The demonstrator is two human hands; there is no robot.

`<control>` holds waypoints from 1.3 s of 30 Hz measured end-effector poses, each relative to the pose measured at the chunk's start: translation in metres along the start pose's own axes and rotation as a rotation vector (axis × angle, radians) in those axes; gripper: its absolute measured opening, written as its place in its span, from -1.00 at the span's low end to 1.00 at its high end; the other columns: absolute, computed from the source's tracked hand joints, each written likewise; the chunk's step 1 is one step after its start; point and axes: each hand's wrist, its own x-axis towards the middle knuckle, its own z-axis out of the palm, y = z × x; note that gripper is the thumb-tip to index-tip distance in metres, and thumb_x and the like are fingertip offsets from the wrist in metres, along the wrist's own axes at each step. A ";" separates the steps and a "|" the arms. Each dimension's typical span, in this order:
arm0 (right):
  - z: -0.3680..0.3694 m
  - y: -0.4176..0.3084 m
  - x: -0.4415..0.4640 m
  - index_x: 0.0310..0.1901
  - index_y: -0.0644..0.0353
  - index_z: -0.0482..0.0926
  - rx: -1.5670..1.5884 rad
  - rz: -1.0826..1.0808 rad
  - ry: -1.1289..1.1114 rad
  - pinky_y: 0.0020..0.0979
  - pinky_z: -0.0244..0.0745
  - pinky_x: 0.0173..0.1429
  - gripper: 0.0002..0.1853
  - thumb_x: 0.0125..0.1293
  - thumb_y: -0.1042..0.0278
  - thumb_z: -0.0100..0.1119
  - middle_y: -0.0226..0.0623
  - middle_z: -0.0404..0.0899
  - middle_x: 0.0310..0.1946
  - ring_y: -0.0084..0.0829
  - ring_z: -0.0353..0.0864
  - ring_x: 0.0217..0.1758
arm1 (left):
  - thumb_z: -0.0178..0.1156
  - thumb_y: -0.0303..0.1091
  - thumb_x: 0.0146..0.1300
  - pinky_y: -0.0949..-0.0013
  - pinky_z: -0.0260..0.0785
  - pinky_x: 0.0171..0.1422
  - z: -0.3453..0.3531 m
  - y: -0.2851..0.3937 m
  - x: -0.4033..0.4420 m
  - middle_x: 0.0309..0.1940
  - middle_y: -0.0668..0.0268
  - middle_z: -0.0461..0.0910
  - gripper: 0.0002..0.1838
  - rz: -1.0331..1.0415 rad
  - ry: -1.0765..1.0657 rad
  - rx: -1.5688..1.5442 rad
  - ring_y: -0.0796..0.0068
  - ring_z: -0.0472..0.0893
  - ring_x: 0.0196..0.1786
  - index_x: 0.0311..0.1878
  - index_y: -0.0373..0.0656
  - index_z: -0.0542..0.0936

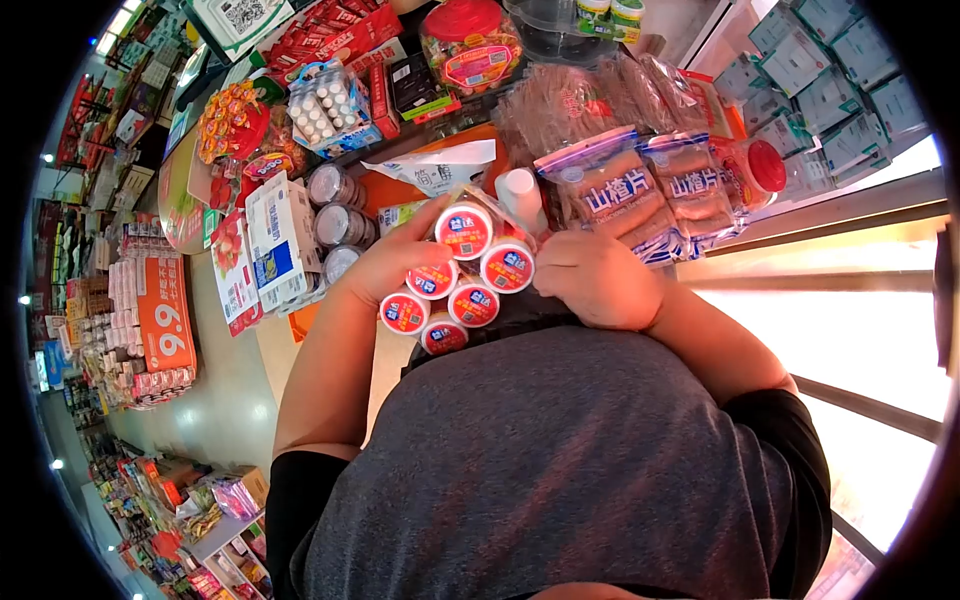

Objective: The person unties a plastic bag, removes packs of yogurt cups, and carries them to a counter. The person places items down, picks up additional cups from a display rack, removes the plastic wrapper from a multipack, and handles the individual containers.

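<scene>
We cannot see some of the left hand's [393,262] fingers, hidden behind the tubs [472,298], nor all the right hand's [605,280] fingertips. Just beyond the tubs, the bottle's [521,192] base is hidden from us. Farther beyond them, the top edge cuts off the sign [241,18]. Well left of them, shelf goods [165,515] look too small to identify.

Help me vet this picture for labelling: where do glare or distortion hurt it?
Head view: glare whites out the area behind the bars; head view: the floor shows bright reflections; head view: the wide lens tilts the shelves and leaves black corners; head view: the tubs' large print is legible.
</scene>
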 end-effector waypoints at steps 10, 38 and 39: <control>0.033 0.042 -0.010 -0.33 0.19 0.55 -0.149 0.370 0.038 -0.05 0.52 -0.09 -0.93 0.18 0.41 0.17 -0.07 0.58 -0.35 0.02 0.62 -0.19 | 0.49 -0.27 -0.02 0.22 0.26 0.52 -0.007 0.003 -0.004 0.41 0.14 0.41 0.14 0.035 -0.103 0.072 0.29 0.46 0.42 0.62 -0.23 0.07; -0.102 -0.030 0.059 -0.27 0.15 0.48 0.987 0.448 0.170 -0.57 0.29 -0.47 -0.85 0.48 0.33 0.14 -0.49 0.40 -0.49 -0.64 0.51 -0.50 | 0.46 0.00 0.04 0.27 0.36 0.39 0.019 0.027 0.012 0.24 -0.01 0.57 -0.01 0.009 -0.041 1.005 0.18 0.58 0.29 0.46 -0.29 0.27; -0.098 -0.026 0.053 -0.26 0.18 0.49 0.786 0.538 0.124 -0.51 0.34 -0.45 -0.84 0.46 0.30 0.17 -0.44 0.45 -0.47 -0.58 0.54 -0.49 | 0.47 0.01 0.03 0.26 0.37 0.38 0.021 0.028 0.011 0.24 -0.02 0.57 -0.01 0.006 -0.017 1.028 0.16 0.59 0.29 0.45 -0.30 0.29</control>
